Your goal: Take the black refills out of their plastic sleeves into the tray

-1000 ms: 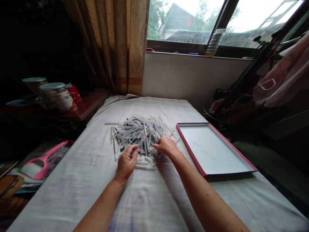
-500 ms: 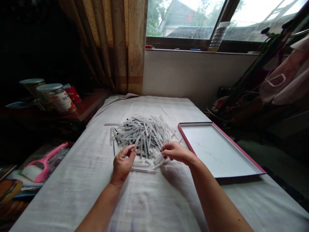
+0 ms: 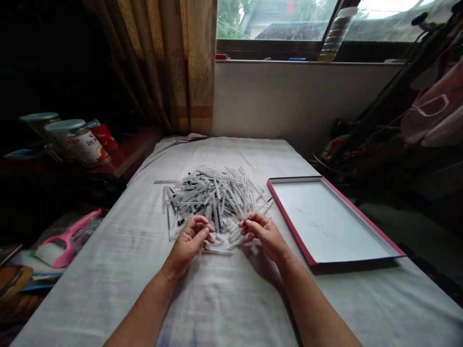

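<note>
A heap of translucent plastic tubes that look like pen barrels, some with black parts, lies mid-bed on white cloth. My left hand is at the heap's near left side, its fingers curled toward the thumb; what they hold, if anything, is hard to make out. Opposite it, my right hand pinches thumb and fingertips together at the near right side of the heap. Any small item in that pinch is too unclear to name. Between the hands, a loose clear tube rests on the cloth with several others just beyond it.
A shallow pink-edged box lid with a white inside lies to the right. On the left stand lidded jars on a dark red table, with a pink-handled item lower down. A bottle stands on the windowsill.
My left hand has come lower and right, and the tube that stood up from its fingertips no longer shows there. The right hand stays close to the heap. The view has tipped slightly downward.
</note>
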`<state>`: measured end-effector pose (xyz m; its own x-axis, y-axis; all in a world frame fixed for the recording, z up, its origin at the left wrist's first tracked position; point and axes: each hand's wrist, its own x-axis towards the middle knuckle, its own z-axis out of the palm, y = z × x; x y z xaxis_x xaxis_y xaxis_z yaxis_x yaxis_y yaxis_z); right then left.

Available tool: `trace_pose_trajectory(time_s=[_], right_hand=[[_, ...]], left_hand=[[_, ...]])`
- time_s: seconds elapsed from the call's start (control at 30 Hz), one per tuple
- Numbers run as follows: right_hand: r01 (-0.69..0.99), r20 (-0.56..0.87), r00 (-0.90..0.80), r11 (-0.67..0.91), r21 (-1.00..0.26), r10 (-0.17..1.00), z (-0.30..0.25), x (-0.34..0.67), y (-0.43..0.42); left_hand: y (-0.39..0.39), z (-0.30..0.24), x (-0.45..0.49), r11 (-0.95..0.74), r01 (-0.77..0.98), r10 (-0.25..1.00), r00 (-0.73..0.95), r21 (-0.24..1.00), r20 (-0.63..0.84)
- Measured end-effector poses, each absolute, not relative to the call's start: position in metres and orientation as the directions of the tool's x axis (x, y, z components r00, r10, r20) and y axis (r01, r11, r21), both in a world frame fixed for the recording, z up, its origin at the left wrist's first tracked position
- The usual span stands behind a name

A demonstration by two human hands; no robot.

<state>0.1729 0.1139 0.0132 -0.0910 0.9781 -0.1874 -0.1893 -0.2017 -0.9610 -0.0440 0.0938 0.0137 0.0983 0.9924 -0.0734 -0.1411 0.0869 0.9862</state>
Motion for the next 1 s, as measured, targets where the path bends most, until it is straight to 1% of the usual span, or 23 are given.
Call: trace_pose_trajectory(time_s=[0.1, 0.2, 0.3, 0.4, 0.6, 0.73, 0.83, 0.93, 1.0], right_hand=[[-0.24, -0.172, -0.083, -0.188, -0.953, 0.981, 0.014, 0.167, 0.112], [-0.29, -0.146, -0.047, -0.154, -0.945, 0.988, 0.014, 0.162, 0.11], [-0.315, -0.115, -0.012, -0.113, -0.942, 0.993, 0.014, 0.159, 0.108], [-0.307, -0.074, -0.009, -0.074, -0.949, 0.997, 0.016, 0.158, 0.106], [-0.257, 0.001, 0.014, 0.005, -0.967, 1.0, 0.018, 0.158, 0.102], [-0.197, 0.019, -0.01, 0.016, -0.98, 1.0, 0.018, 0.157, 0.101], [-0.136, 0.047, -0.035, 0.042, -0.99, 0.998, 0.018, 0.157, 0.1], [-0.05, 0.117, -0.052, 0.115, -0.992, 0.992, 0.017, 0.157, 0.099], [0.01, 0.16, -0.068, 0.161, -0.987, 0.985, 0.014, 0.157, 0.097]], left_hand=[[0.093, 0.012, -0.039, 0.134, -0.13, 0.977, 0.183, 0.982, -0.109], [0.09, 0.009, -0.036, 0.141, -0.053, 0.965, 0.232, 0.989, -0.125], [0.088, 0.006, -0.033, 0.059, 0.041, 0.971, 0.229, 0.997, -0.067], [0.088, 0.003, -0.031, -0.018, 0.098, 0.981, 0.196, 0.995, -0.002], [0.088, 0.001, -0.031, -0.045, 0.147, 0.984, 0.178, 0.988, 0.018], [0.088, 0.0, -0.032, -0.074, 0.199, 0.983, 0.181, 0.977, 0.037], [0.088, 0.0, -0.033, -0.16, 0.278, 0.979, 0.168, 0.947, 0.116], [0.088, -0.001, -0.035, -0.257, 0.368, 0.964, 0.167, 0.894, 0.209], [0.087, 0.0, -0.035, -0.296, 0.405, 0.954, 0.173, 0.865, 0.245]])
